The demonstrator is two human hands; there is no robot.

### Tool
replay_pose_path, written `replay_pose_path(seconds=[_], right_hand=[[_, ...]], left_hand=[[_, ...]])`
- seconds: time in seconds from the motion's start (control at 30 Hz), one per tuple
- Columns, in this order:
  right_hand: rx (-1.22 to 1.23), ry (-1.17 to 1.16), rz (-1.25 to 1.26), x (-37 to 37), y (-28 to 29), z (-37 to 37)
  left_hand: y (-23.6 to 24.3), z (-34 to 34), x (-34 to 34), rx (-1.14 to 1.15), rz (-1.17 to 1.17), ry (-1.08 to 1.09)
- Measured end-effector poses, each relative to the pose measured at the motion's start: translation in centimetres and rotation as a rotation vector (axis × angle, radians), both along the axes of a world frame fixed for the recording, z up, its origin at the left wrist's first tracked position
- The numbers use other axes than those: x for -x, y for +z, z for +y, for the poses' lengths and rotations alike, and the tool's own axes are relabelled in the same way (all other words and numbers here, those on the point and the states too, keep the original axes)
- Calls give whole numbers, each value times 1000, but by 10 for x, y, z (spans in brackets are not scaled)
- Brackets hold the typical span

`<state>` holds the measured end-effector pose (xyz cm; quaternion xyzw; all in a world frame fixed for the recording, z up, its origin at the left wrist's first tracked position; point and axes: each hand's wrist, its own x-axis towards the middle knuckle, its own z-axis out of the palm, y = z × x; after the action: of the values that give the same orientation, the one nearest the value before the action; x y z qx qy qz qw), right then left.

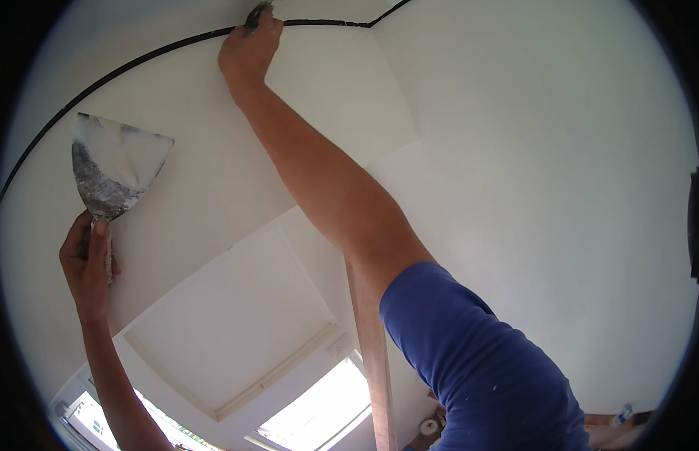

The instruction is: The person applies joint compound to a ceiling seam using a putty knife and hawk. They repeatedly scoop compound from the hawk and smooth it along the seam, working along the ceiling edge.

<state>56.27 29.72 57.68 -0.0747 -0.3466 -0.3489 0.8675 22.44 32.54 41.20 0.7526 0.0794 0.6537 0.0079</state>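
My left hand, at the left, is closed round the handle of a wide putty knife. Its blade points up, stained dark near the handle, with white filler spread over the upper part. At the top, my right hand is closed on a small dark-bladed scraper, mostly hidden by the fingers. That hand reaches up to a narrow black strip, which curves along the line between the pale surfaces. The scraper is at the strip; whether it touches is hard to tell.
A wooden post rises below my right arm. Bright window openings lie at the bottom, below a recessed pale panel. A broad white wall fills the right. A small bottle stands at the lower right.
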Motion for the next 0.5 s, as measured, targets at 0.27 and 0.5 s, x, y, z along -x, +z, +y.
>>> replay_pose_path(seconds=[0.27,0.5], right_hand=[[282,36,-95,-52,-76,-12],[130,22,163,-225,-36,-18]], left_hand=[[-1,-2,-2,21,-45,40],[-1,2,1,4,-32,58]])
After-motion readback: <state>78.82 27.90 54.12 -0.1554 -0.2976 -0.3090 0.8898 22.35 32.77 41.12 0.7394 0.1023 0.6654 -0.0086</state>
